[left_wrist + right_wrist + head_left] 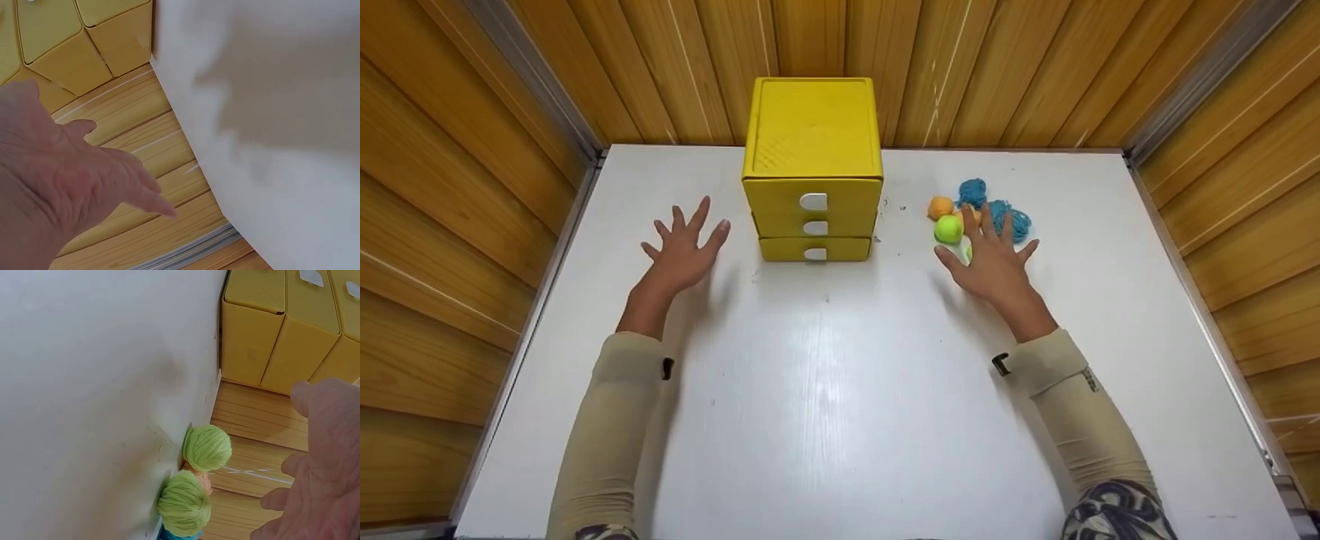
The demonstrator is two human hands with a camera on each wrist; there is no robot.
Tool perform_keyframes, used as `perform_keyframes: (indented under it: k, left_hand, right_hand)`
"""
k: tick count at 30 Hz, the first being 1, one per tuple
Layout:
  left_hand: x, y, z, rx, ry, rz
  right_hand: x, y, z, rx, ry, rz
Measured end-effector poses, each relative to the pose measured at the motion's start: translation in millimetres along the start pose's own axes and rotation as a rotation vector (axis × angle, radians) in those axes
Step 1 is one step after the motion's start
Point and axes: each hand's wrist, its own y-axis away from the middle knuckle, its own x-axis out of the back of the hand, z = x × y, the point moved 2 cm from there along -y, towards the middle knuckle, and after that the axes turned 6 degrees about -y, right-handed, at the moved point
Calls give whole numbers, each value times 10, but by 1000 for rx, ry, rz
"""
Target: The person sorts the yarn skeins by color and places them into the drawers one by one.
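Observation:
A yellow three-drawer box (813, 135) with white pull tabs stands at the back middle of the table. To its left my left hand (681, 255) hovers with fingers spread, holding nothing; the left wrist view shows the same hand (84, 174) above its shadow. My right hand (996, 266) is spread out over a cluster of yarn balls, apart from them. The cluster has a green yarn ball (949, 229), an orange yarn ball (940, 208) and blue yarn (973, 193). Two green balls show in the right wrist view, one the nearer green ball (184, 503); my hand partly hides the cluster from above.
The white table (825, 420) has small dark specks beside the box. Wood-patterned panels (435, 247) rise at the back and both sides, with metal strips (540, 75) at the corners.

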Motion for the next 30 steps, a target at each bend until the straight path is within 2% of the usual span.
perform_keyframes:
  k: [5,12,16,20,26,28,30]
  left_hand:
    - [20,-11,53,4,51,17]
    - [35,-46,206,-41,215,122]
    - [77,-69,371,-64,319,164]
    - [161,-125,612,-123,466,187]
    - [322,-235,957,-206,688,138]
    - [378,-283,1052,-211,711,95]
    - [432,-333,1135,-190,691,45]
  right_hand:
    - [11,3,-9,-1,-3,-3]
    - [-6,14,-24,20,5,-7]
    - [-8,18,-31,34,9,-3]
    - [5,26,-47,41,4,4]
    - [-36,50,-91,38,-9,-5]
    - [-46,57,-104,38,-11,-14]
    - [-49,63,-114,42,-2,-19]
